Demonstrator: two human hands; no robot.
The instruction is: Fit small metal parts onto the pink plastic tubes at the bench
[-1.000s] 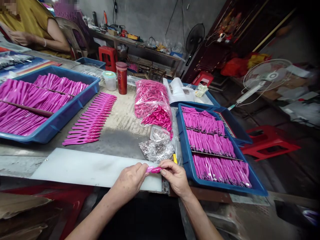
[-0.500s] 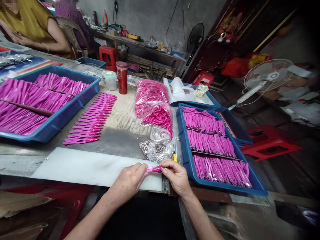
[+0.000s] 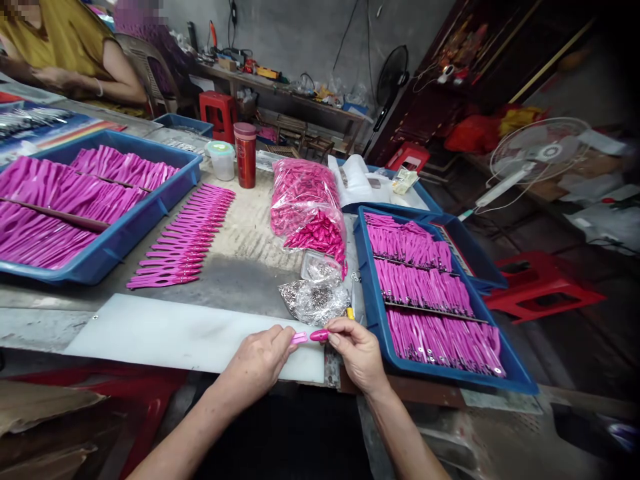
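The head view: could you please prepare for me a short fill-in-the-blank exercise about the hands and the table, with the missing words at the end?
1. The left hand holds the paler piece, the right hand the darker piece; the pieces are not touching but ____.
2. The tub stands to the picture's ____ of the flask.
3. The right tray holds pink strips in ____ rows.

Missing words: apart; left; three.

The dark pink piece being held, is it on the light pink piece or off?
Off: a little gap shows between the dark pink piece in the right hand and the light pink piece in the left hand.
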